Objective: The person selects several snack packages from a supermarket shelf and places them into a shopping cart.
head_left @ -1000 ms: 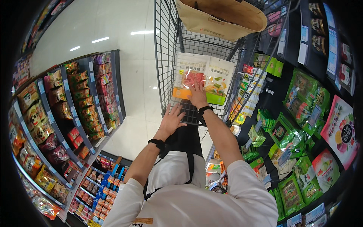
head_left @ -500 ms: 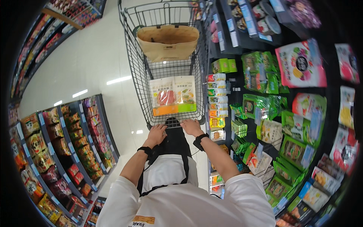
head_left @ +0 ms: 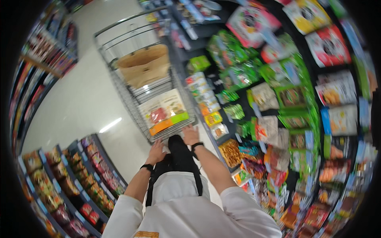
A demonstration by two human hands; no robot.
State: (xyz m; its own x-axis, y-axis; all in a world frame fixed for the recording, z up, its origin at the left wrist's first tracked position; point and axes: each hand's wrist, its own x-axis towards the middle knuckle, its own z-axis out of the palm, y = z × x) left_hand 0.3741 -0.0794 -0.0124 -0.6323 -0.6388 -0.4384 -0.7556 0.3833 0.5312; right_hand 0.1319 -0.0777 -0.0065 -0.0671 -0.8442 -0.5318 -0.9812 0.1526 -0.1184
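Cart [head_left: 154,95] edge at left hand [head_left: 157,152] and right hand [head_left: 191,135], grips unclear, floor [head_left: 85,101] open leftward, shelving [head_left: 203,35] close rightward

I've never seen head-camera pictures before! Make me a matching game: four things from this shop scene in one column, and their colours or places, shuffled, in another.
Things
1. Paper bag
2. Left pouch
3. Right pouch
4. Left hand

Descriptions
A. Green strip along the bottom
B. By the near edge of the shopping cart, black band at the wrist
C. Brown, open at the top
D. Orange strip along the bottom

Right pairs: 1-C, 2-D, 3-A, 4-B
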